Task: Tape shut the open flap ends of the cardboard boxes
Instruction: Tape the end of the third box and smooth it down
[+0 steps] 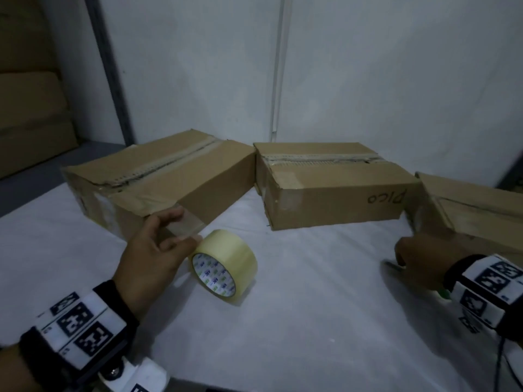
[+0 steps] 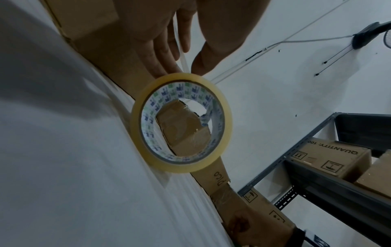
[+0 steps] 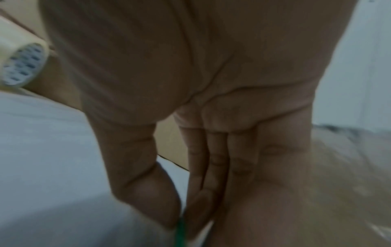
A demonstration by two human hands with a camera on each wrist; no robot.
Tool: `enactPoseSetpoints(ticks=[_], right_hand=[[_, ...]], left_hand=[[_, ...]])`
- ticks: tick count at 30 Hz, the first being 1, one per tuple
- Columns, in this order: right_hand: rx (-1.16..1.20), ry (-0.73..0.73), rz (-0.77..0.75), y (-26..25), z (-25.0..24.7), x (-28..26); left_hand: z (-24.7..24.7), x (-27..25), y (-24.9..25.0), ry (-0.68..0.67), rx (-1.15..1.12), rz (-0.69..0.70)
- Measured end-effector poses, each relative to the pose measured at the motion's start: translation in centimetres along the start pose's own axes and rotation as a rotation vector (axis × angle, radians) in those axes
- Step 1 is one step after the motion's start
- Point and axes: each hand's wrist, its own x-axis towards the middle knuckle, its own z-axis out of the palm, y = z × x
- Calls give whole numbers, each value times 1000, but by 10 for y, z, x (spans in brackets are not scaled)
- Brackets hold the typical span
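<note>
The tape roll (image 1: 223,263) stands on edge on the worktop (image 1: 283,321) at about 5 o'clock from the left box (image 1: 158,179), with the left hand (image 1: 152,250) pinching the pulled-out tape strip (image 1: 186,226) near that box's corner. The right hand (image 1: 418,258) at 3 o'clock pinches something thin and green (image 3: 180,230), maybe a cutter but too blurry to tell. Nothing's steadying the roll, so I'd guess it rolls off, or the strip twists and sticks to itself.

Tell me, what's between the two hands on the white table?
In the head view, only the yellowish clear tape roll stands on edge beside the left hand. From there to the right hand, the white table cover lies bare.
</note>
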Motion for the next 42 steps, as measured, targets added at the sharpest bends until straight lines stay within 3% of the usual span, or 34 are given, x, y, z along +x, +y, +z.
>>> enactPoseSetpoints(ticks=[5, 8, 14, 20, 28, 31, 33, 35, 39, 42], right_hand=[[242, 177, -345, -47, -39, -3], [293, 562, -662, -87, -71, -12], [268, 647, -871, -160, -105, -3], [10, 738, -942, -199, -117, -1], [-72, 794, -1038, -211, -115, 1], [-192, 652, -913, -208, -112, 9], [-130, 652, -871, -197, -112, 17], [-36, 759, -878, -190, -113, 24], [291, 755, -1099, -193, -116, 18], [326, 736, -1172, -202, -116, 13]], left_hand=[[-4, 3, -3, -23, -2, -9], [-5, 4, -6, -28, -24, -40], [-8, 6, -6, -73, -44, -51], [-10, 8, -5, -101, -8, -39], [-12, 7, -2, -117, -38, -46], [-12, 6, -2, -113, -44, -41], [-12, 5, -2, -114, -32, -36], [-12, 5, -2, -116, -22, -34], [-12, 7, -3, -127, -51, -45], [-12, 8, -3, -127, -74, -40]])
